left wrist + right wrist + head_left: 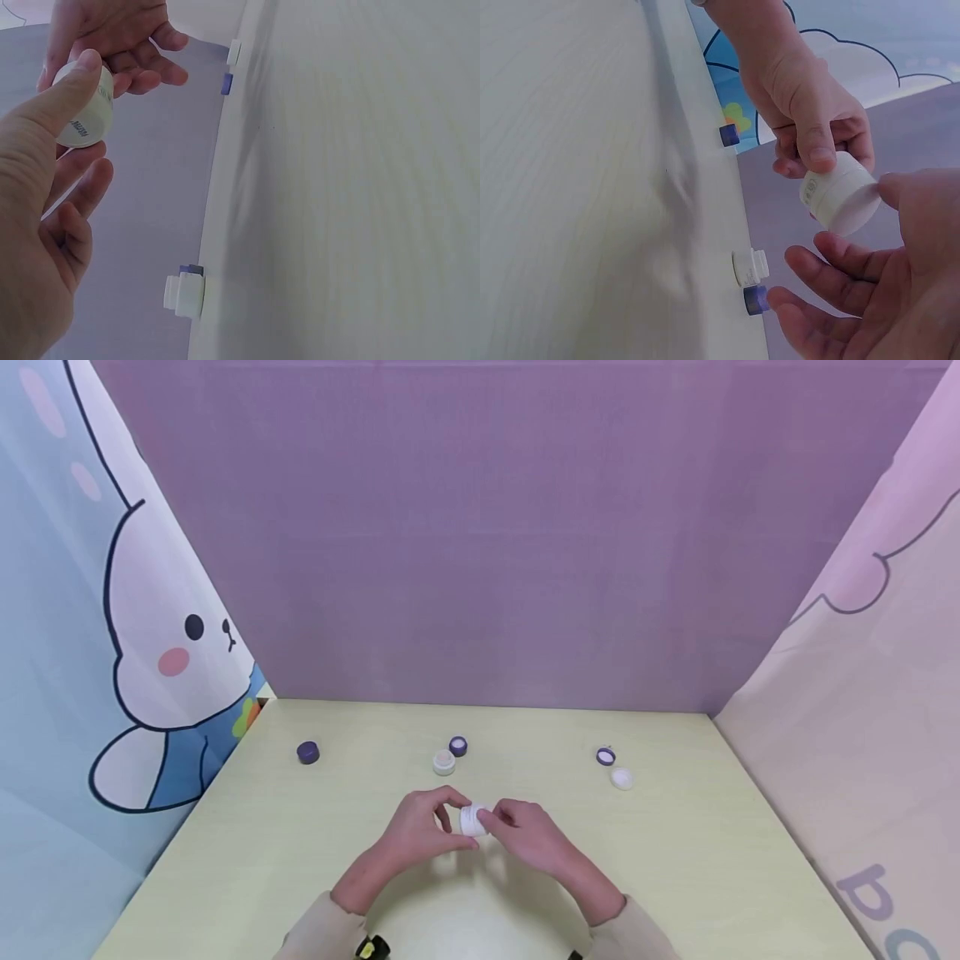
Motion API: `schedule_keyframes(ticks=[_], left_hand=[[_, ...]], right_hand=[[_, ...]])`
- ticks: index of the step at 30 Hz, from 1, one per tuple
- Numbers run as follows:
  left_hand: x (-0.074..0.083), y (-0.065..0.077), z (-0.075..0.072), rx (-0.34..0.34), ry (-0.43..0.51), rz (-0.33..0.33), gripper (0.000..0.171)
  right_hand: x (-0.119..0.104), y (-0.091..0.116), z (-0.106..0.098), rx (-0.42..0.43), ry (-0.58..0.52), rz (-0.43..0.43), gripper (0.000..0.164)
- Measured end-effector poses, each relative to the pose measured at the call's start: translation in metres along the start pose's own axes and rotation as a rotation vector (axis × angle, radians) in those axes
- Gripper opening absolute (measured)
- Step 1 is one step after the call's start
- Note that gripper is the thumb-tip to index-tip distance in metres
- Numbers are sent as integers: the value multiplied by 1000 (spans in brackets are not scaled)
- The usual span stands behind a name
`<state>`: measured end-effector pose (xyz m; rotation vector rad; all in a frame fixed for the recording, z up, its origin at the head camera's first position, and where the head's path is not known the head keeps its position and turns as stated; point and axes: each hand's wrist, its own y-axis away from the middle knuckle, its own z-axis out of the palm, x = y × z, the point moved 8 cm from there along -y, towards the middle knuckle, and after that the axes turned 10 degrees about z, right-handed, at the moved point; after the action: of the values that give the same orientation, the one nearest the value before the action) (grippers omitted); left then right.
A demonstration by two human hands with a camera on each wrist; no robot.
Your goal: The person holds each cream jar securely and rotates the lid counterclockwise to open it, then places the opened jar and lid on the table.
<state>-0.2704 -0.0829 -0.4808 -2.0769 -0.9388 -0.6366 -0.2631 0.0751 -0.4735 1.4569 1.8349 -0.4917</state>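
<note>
A small white jar [472, 820] is held on its side above the table, in front of the person. My left hand [422, 827] grips it between thumb and fingertips; in the left wrist view the thumb lies across the jar [91, 116], beside dark printing. My right hand [528, 833] is at the jar's other end. In the right wrist view, this hand's thumb tip meets the rim of the jar [842, 193], while its other fingers are spread loosely below, apart from it. The jar's flat white end faces the right palm.
Behind the hands, another white jar [444, 763] stands beside a purple cap [458, 746]. A second purple cap [307, 752] lies far left. Toward the right are a purple ring-like cap [606, 757] and a white round lid [622, 778]. A purple cloth [487, 543] hangs behind the table.
</note>
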Motion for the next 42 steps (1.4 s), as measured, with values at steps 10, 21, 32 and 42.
schedule_keyframes(ticks=[10, 21, 32, 42], left_hand=[[-5, 0, -1, 37, 25, -16, 62], [-6, 0, -5, 105, 78, -16, 50], [-12, -1, -4, 122, 76, -56, 50], [-9, 0, 0, 103, 111, -57, 47]], right_hand=[[-6, 1, -3, -22, -107, -119, 28], [-5, -1, -6, 7, -193, -170, 43], [4, -6, -9, 33, -41, 11, 50], [6, -7, -6, 39, 43, 78, 65]])
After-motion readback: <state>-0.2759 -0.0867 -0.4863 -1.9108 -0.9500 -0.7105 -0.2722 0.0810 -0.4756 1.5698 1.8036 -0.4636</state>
